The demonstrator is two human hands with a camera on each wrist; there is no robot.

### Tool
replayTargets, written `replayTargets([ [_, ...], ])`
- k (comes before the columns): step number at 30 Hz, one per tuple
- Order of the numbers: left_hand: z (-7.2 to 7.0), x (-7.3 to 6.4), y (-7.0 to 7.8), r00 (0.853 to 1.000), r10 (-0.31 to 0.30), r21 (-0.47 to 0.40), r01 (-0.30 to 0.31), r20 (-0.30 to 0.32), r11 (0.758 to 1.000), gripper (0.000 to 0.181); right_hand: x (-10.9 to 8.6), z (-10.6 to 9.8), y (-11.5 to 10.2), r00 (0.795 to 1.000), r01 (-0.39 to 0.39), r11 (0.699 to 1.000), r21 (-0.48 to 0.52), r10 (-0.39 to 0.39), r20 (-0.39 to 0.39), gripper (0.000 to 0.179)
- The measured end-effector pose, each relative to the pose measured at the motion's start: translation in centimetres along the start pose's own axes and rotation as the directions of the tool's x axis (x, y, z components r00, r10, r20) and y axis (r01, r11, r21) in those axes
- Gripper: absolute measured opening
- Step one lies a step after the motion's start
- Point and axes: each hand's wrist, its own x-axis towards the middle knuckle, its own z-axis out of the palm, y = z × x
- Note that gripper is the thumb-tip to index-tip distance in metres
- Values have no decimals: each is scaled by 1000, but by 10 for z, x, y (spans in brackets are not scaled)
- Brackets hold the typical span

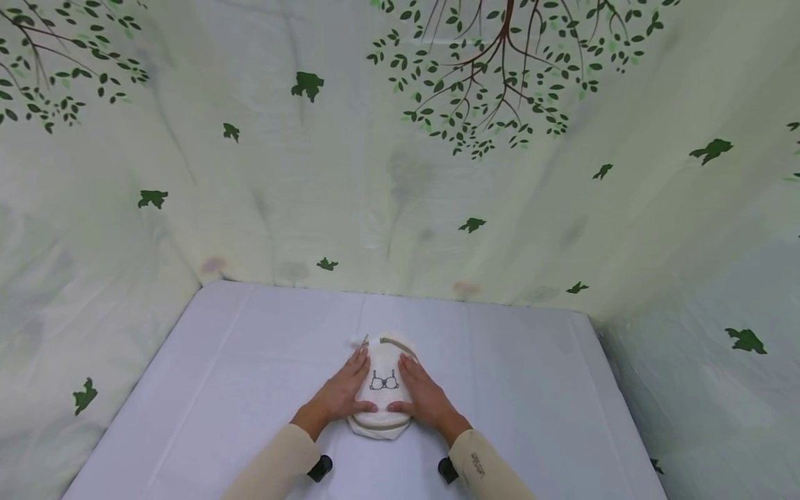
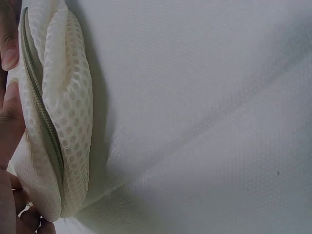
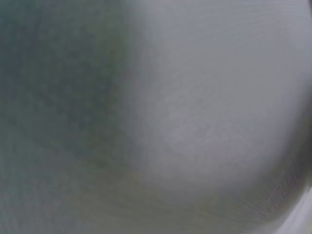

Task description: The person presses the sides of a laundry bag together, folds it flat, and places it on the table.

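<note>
A white mesh wash bag [image 1: 384,399] with a line drawing of a bra lies on the table in the head view. A zipper [image 2: 45,114] runs along its curved side in the left wrist view, where honeycomb mesh bulges beside it. My left hand [image 1: 340,392] rests on the bag's left side, fingers pointing away and thumb across the near part. Mirroring it on the right side, my right hand [image 1: 425,396] presses with fingers extended and thumb inward. The thumb tips lie a little apart. Only blurred pale and dark surfaces show in the right wrist view.
A white cloth covers the table [image 1: 531,375]. Pale curtains [image 1: 375,173] printed with leaves and branches stand behind it and at both sides. Black wrist devices [image 1: 321,469] sit under the sleeves.
</note>
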Motion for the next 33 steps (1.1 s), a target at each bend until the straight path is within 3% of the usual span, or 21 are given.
replayTargets([
  [11,1,-2,-1,1000,8,40,-9,24,999,96,3,3,-3,1000,3,997,-79,-4,-4,95],
  [25,4,-3,-3,998,51,138,-57,41,989,94,2,6,0,1000,8,999,-47,-8,4,96],
  [33,-4,-1,0,996,-16,125,6,83,992,96,3,3,2,1000,17,1000,-23,-17,3,96],
])
